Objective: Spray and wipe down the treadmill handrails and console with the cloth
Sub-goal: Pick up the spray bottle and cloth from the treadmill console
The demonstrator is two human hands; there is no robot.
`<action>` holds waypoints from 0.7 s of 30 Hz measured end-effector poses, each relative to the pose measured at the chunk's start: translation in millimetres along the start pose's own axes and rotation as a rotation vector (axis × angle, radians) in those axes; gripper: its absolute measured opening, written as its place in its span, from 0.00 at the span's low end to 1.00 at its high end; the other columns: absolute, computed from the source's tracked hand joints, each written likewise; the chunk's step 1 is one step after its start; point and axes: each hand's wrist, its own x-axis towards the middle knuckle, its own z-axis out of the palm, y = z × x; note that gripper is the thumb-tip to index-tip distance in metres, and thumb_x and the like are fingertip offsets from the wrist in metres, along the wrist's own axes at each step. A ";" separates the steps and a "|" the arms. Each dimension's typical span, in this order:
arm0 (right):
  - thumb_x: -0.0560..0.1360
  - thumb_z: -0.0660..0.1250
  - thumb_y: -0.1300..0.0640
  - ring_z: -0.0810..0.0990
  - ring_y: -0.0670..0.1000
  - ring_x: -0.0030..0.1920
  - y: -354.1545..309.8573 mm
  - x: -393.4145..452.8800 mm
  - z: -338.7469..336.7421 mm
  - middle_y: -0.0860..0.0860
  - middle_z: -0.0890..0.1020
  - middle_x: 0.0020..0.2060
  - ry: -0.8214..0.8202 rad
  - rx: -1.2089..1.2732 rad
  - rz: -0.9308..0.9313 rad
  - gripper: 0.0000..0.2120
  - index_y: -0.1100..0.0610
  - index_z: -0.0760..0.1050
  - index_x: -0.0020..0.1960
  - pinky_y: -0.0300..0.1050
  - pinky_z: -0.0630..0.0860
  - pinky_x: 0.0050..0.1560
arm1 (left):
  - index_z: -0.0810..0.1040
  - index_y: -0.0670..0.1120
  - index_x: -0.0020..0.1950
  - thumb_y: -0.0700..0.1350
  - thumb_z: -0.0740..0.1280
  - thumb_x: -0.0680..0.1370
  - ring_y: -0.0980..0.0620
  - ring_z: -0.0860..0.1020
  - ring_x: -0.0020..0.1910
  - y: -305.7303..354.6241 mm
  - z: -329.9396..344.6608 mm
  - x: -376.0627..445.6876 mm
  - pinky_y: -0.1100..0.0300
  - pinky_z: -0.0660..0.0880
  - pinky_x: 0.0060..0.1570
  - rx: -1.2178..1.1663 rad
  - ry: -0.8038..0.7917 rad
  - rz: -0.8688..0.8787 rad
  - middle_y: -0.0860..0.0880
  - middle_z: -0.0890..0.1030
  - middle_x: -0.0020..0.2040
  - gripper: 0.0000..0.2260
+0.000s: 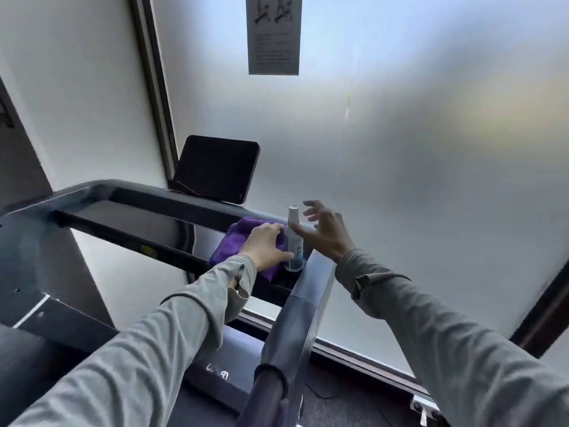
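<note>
Nothing looks sprayed or wiped yet; both tools sit on the treadmill's console tray.
The left hand (265, 245) rests flat on the purple cloth (237, 241); the right hand (323, 231), fingers spread and grasping nothing, reaches the upright spray bottle (294, 241).

A large frosted glass window (400, 180) fills most of the view and gives soft, pale daylight. A grey printed paper sheet (273, 33) hangs at its top edge, and a dark metal window frame (157, 87) separates it from a plain white wall (77, 87) on the left. Along its bottom edge runs a dark sill (369, 355), with dark carpet floor (338, 408) below.
</note>
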 end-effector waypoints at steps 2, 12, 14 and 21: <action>0.72 0.73 0.53 0.79 0.52 0.44 -4.9 8.1 1.6 0.57 0.82 0.47 0.043 -0.020 -0.065 0.20 0.62 0.76 0.60 0.41 0.73 0.46 | 0.77 0.42 0.59 0.48 0.76 0.68 0.48 0.76 0.56 1.4 5.2 2.2 0.54 0.72 0.60 -0.029 0.037 -0.003 0.45 0.80 0.56 0.23; 0.73 0.67 0.54 0.73 0.57 0.34 -19.1 28.3 -3.5 0.56 0.75 0.37 -0.116 -0.250 -0.127 0.13 0.61 0.73 0.51 0.43 0.65 0.35 | 0.72 0.44 0.65 0.46 0.77 0.67 0.50 0.80 0.49 0.0 26.1 9.3 0.59 0.77 0.52 -0.360 0.110 -0.029 0.46 0.82 0.52 0.29; 0.74 0.65 0.51 0.73 0.57 0.36 -25.2 28.6 -7.6 0.55 0.73 0.38 -0.128 -0.405 -0.163 0.13 0.59 0.72 0.52 0.44 0.66 0.37 | 0.70 0.44 0.65 0.45 0.78 0.66 0.48 0.81 0.48 -2.4 27.7 6.4 0.52 0.79 0.52 -0.412 0.140 -0.013 0.45 0.82 0.51 0.30; 0.72 0.69 0.52 0.74 0.59 0.35 -50.1 50.6 -12.2 0.56 0.76 0.35 0.001 -0.193 -0.214 0.09 0.55 0.70 0.42 0.44 0.67 0.36 | 0.70 0.37 0.56 0.40 0.72 0.73 0.47 0.81 0.46 8.4 4.1 -0.4 0.57 0.79 0.47 -0.633 0.187 0.086 0.41 0.81 0.48 0.17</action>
